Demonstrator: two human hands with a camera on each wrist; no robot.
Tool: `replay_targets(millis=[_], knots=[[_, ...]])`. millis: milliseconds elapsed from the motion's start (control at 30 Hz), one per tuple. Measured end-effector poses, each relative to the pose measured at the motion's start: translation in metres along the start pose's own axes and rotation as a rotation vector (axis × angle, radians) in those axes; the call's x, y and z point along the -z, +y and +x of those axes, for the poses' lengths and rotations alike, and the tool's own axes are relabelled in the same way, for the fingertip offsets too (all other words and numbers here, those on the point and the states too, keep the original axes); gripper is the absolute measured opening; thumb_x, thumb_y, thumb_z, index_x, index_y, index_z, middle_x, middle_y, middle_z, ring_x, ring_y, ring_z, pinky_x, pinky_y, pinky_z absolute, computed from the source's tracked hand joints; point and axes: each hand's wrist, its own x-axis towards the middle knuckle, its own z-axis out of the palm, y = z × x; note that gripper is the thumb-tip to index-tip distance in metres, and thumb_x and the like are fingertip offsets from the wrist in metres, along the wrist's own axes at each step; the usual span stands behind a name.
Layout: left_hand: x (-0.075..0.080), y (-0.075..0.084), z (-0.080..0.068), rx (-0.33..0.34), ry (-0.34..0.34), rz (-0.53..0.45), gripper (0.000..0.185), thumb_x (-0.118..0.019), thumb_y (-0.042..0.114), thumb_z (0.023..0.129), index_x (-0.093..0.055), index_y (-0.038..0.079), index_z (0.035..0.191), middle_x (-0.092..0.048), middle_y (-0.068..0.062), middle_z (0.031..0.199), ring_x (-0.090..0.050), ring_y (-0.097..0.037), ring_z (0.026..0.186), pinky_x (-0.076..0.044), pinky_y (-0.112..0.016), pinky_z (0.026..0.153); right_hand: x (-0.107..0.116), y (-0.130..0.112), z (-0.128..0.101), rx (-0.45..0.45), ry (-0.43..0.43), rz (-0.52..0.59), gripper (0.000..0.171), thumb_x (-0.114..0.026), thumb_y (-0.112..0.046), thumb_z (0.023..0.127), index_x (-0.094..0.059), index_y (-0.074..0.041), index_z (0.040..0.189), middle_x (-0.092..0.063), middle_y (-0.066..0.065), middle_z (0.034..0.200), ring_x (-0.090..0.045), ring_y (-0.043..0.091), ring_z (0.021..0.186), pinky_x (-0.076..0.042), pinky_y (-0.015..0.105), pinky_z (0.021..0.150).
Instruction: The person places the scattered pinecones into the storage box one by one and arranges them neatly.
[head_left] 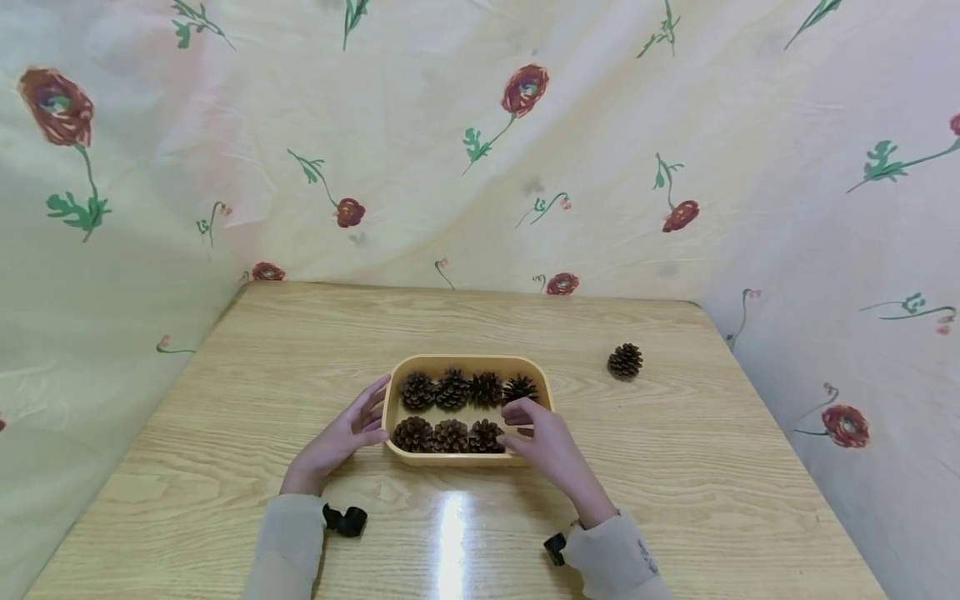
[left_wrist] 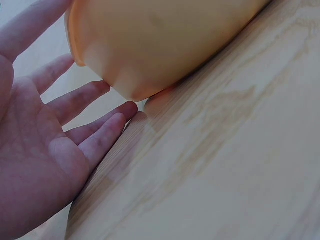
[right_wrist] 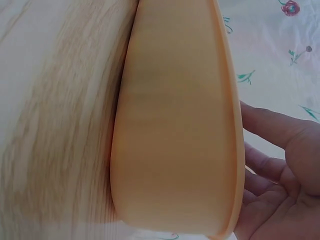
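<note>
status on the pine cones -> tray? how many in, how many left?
Done: seven pine cones sit in the yellow tray, four in the back row, three in front. In hand: the left hand is at the tray's left end, the right hand over its right front corner. Left: one loose pine cone on the table.

Pinecones (head_left: 450,412) crowd tray (head_left: 468,362); surrounding table (head_left: 300,350) open.

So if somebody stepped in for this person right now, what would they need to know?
Left hand: open, fingers straight, at the left end of the yellow tray.
Right hand: over the tray's near right corner, fingers loosely bent; whether it holds anything cannot be told.
Pine cones in the tray: seven show, four in the far row, three in the near row; the hand hides the near right spot.
Done: tray nearly full.
Left: probably the loose pine cone on the wooden table, right of the tray.
</note>
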Motion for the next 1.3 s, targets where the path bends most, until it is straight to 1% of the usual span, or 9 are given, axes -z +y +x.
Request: replay_targets(millis=[133, 300, 567, 733, 933, 1133, 1300], knots=[[0.000, -0.001, 0.000, 0.002, 0.001, 0.004, 0.084, -0.063, 0.010, 0.086, -0.012, 0.029, 0.149, -0.013, -0.012, 0.154, -0.018, -0.035, 0.138, -0.016, -0.043, 0.112, 0.006, 0.006, -0.001, 0.004, 0.015, 0.042, 0.031, -0.073, -0.007, 0.077, -0.061, -0.007, 0.105, -0.064, 0.005, 0.103, -0.061, 0.021, 0.099, -0.052, 0.034, 0.088], [0.000, -0.001, 0.000, 0.008, 0.001, 0.012, 0.082, -0.062, 0.009, 0.087, -0.012, 0.030, 0.149, -0.013, -0.011, 0.154, -0.018, -0.035, 0.138, -0.017, -0.042, 0.112, 0.016, 0.014, -0.003, 0.031, 0.033, 0.096, 0.031, -0.073, -0.006, 0.077, -0.061, -0.004, 0.105, -0.064, 0.010, 0.104, -0.061, 0.025, 0.099, -0.053, 0.032, 0.086], [-0.001, -0.001, -0.002, 0.011, 0.007, 0.024, 0.081, -0.061, 0.010, 0.088, -0.011, 0.031, 0.149, -0.013, -0.010, 0.154, -0.018, -0.035, 0.138, -0.016, -0.043, 0.112, 0.034, 0.019, -0.004, 0.059, 0.089, 0.142, 0.028, -0.070, -0.005, 0.079, -0.061, -0.002, 0.105, -0.065, 0.013, 0.102, -0.062, 0.027, 0.095, -0.054, 0.025, 0.079], [-0.001, -0.002, -0.002, 0.010, 0.010, 0.021, 0.081, -0.061, 0.010, 0.088, -0.012, 0.032, 0.148, -0.013, -0.010, 0.154, -0.019, -0.035, 0.138, -0.016, -0.044, 0.112, 0.043, 0.027, -0.003, 0.061, 0.138, 0.129, 0.026, -0.070, -0.007, 0.081, -0.062, -0.001, 0.104, -0.065, 0.015, 0.101, -0.062, 0.028, 0.095, -0.055, 0.025, 0.078], [-0.002, -0.002, -0.003, 0.013, 0.013, 0.027, 0.080, -0.061, 0.009, 0.088, -0.012, 0.032, 0.148, -0.013, -0.010, 0.154, -0.019, -0.035, 0.138, -0.016, -0.045, 0.112, 0.057, 0.038, 0.000, 0.017, 0.215, 0.090, 0.026, -0.067, -0.007, 0.083, -0.060, 0.001, 0.107, -0.064, 0.016, 0.105, -0.062, 0.028, 0.098, -0.054, 0.024, 0.079], [-0.003, -0.002, -0.003, 0.012, 0.007, 0.031, 0.081, -0.060, 0.010, 0.089, -0.010, 0.029, 0.149, -0.012, -0.010, 0.154, -0.019, -0.036, 0.138, -0.017, -0.045, 0.112, 0.071, 0.050, -0.001, 0.005, 0.288, 0.041, 0.030, -0.067, -0.009, 0.084, -0.060, 0.002, 0.111, -0.063, 0.018, 0.109, -0.061, 0.030, 0.100, -0.053, 0.017, 0.076], [-0.003, -0.002, -0.003, 0.011, 0.004, 0.022, 0.081, -0.060, 0.010, 0.089, -0.009, 0.028, 0.149, -0.011, -0.011, 0.154, -0.018, -0.036, 0.138, -0.017, -0.045, 0.112, 0.081, 0.063, -0.001, -0.022, 0.322, 0.001, 0.035, -0.065, -0.014, 0.086, -0.058, 0.002, 0.116, -0.063, 0.019, 0.112, -0.060, 0.030, 0.102, -0.050, 0.012, 0.076]])
